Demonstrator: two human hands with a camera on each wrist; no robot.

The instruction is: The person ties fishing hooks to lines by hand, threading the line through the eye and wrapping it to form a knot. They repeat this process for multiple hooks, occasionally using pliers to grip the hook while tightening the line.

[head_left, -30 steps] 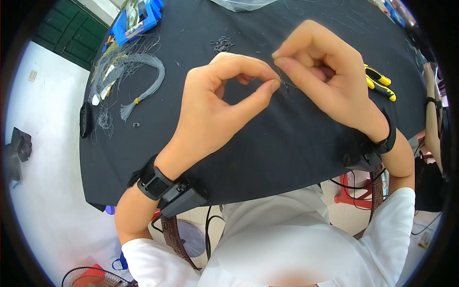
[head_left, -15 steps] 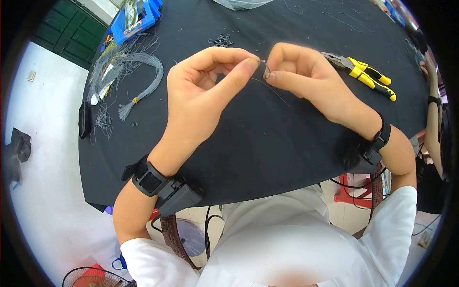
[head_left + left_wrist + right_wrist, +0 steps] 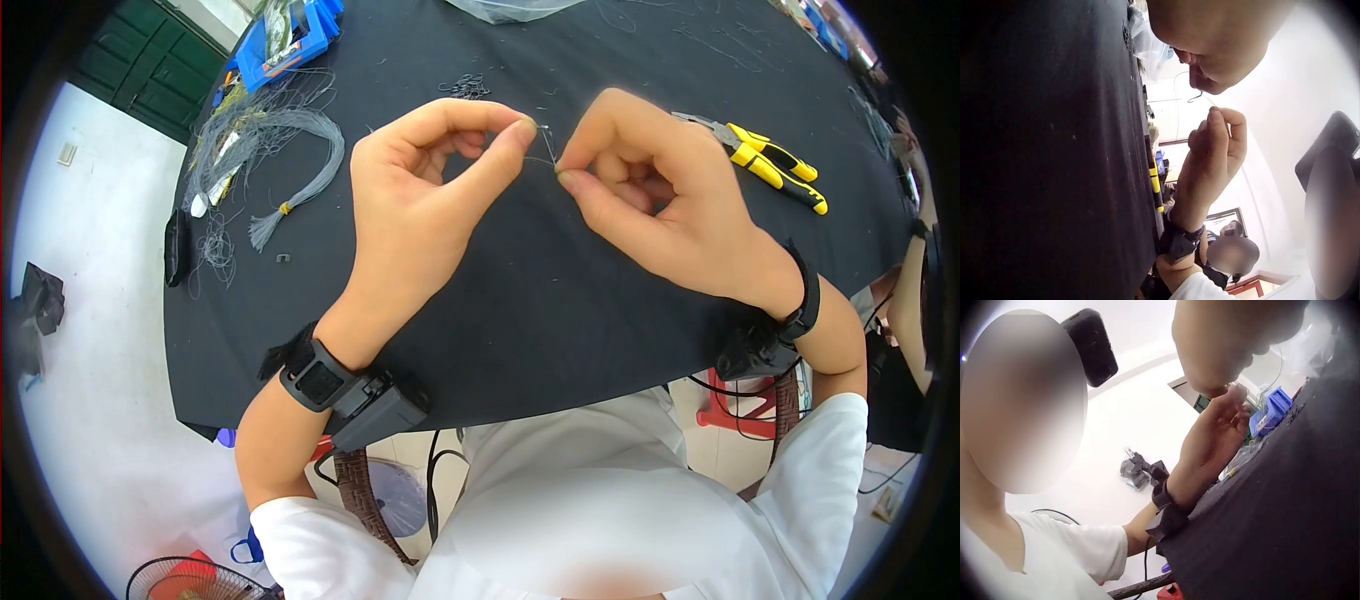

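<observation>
Between thumb and index fingertip, my left hand (image 3: 415, 205) pinches a small dark fish hook (image 3: 1195, 98), whose bent end sticks out in the left wrist view. My right hand (image 3: 675, 200), a short way to the right, pinches a thin fishing line (image 3: 552, 148) with its thumb and index finger. That line stretches across the small gap from the hook to the right fingertips, and a loose strand curves off beside it. Both hands are raised over the black cloth. In the right wrist view the right hand covers the pinched line and the hook.
Yellow-black pliers (image 3: 770, 163) lie right of the right hand. A pile of dark hooks (image 3: 466, 87) lies beyond the left hand. At the left are a tied bundle of line (image 3: 328, 165) and a blue bin (image 3: 305, 55). A plastic bag (image 3: 510, 8) lies at the far edge.
Both hands have shifted left overall. The right hand came close to the left fingertips half a second ago, then drew back slightly, pulling the line taut. The pliers have come into fuller view.
</observation>
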